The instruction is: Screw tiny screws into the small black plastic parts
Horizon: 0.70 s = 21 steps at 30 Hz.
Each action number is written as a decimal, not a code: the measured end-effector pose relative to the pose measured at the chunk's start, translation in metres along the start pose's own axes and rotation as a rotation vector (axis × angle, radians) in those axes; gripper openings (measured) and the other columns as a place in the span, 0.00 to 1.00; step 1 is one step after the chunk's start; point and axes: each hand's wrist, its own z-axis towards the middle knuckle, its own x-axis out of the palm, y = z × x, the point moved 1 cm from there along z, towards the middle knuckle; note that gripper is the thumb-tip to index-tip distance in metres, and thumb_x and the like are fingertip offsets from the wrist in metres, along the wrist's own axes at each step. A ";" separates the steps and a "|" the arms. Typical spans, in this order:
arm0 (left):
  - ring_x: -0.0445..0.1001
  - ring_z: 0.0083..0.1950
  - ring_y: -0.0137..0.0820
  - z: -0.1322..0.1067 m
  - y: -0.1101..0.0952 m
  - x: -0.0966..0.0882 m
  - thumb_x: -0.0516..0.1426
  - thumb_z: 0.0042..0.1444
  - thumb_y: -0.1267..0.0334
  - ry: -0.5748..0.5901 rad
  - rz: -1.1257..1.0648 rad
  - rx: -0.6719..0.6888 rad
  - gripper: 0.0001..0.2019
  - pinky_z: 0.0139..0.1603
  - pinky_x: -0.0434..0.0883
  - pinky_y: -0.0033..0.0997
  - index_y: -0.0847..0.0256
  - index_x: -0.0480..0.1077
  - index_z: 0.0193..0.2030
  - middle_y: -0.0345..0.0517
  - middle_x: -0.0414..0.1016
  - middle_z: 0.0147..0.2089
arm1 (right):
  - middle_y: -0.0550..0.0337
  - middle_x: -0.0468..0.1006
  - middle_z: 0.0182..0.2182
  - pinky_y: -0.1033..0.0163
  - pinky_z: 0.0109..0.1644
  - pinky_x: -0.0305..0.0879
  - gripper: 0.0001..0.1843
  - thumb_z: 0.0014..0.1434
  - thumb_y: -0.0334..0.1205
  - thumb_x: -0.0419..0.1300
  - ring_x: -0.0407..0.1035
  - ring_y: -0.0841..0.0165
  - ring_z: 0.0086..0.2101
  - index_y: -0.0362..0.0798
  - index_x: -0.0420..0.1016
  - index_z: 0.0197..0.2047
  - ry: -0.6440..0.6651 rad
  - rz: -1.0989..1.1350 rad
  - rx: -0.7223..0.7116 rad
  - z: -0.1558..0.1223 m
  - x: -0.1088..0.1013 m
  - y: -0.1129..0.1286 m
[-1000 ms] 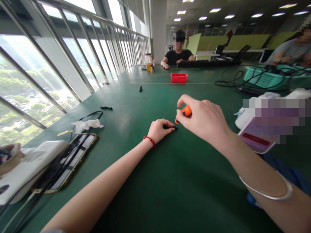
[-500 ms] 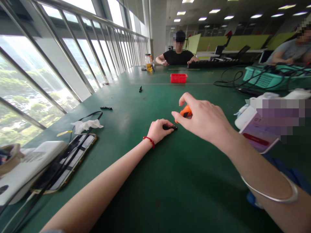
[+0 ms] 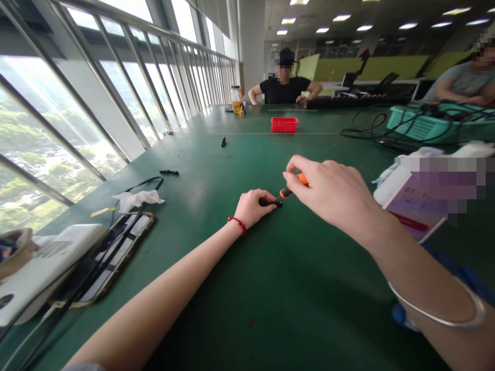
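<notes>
My left hand (image 3: 253, 206), with a red cord at the wrist, rests on the green table (image 3: 240, 288) and pinches a small black part (image 3: 273, 203) against it. My right hand (image 3: 336, 193) is closed round an orange-handled screwdriver (image 3: 290, 189). Its thin tip points down-left and meets the black part. A silver bangle sits on my right forearm.
A phone (image 3: 106, 257) with a black strap and a crumpled tissue (image 3: 137, 198) lie at the left. Small black pieces (image 3: 169, 171) and a red tray (image 3: 284, 124) lie farther off. White packets (image 3: 406, 198) and cables are at the right. Two other people sit at the far end.
My right hand has shifted its fingers on the screwdriver handle, which now lies flatter. The left hand and the black part have stayed put. The far person's arms moved.
</notes>
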 end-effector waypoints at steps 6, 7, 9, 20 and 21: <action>0.74 0.35 0.30 0.000 0.000 0.000 0.60 0.47 0.63 -0.020 0.015 0.008 0.06 0.39 0.69 0.28 0.59 0.76 0.33 0.40 0.78 0.34 | 0.61 0.73 0.24 0.64 0.25 0.46 0.15 0.58 0.50 0.48 0.65 0.66 0.23 0.52 0.66 0.42 0.033 0.068 -0.035 -0.001 -0.002 -0.002; 0.74 0.36 0.30 0.000 0.000 0.000 0.60 0.47 0.63 -0.016 0.006 0.010 0.06 0.39 0.69 0.27 0.59 0.76 0.33 0.40 0.77 0.34 | 0.61 0.72 0.22 0.64 0.25 0.46 0.15 0.59 0.50 0.45 0.64 0.66 0.23 0.52 0.67 0.39 0.048 0.052 -0.017 -0.002 -0.002 -0.003; 0.74 0.36 0.29 0.000 -0.001 0.001 0.61 0.47 0.63 -0.013 0.008 0.011 0.06 0.39 0.69 0.27 0.59 0.76 0.33 0.40 0.77 0.34 | 0.61 0.70 0.20 0.64 0.26 0.46 0.16 0.61 0.48 0.43 0.64 0.66 0.22 0.53 0.68 0.35 0.077 0.028 -0.008 -0.001 -0.003 -0.005; 0.71 0.33 0.29 -0.004 -0.010 -0.002 0.59 0.45 0.66 -0.080 0.130 -0.072 0.04 0.35 0.68 0.27 0.61 0.74 0.29 0.41 0.75 0.31 | 0.62 0.70 0.21 0.64 0.25 0.47 0.15 0.61 0.48 0.42 0.61 0.68 0.21 0.52 0.67 0.34 0.174 0.074 -0.003 -0.002 -0.004 -0.007; 0.72 0.33 0.29 -0.004 -0.009 -0.001 0.59 0.45 0.65 -0.083 0.131 -0.079 0.04 0.36 0.69 0.27 0.60 0.74 0.29 0.41 0.75 0.31 | 0.62 0.70 0.21 0.64 0.25 0.47 0.13 0.60 0.47 0.44 0.61 0.68 0.21 0.53 0.67 0.35 0.171 0.080 -0.009 -0.001 -0.004 -0.007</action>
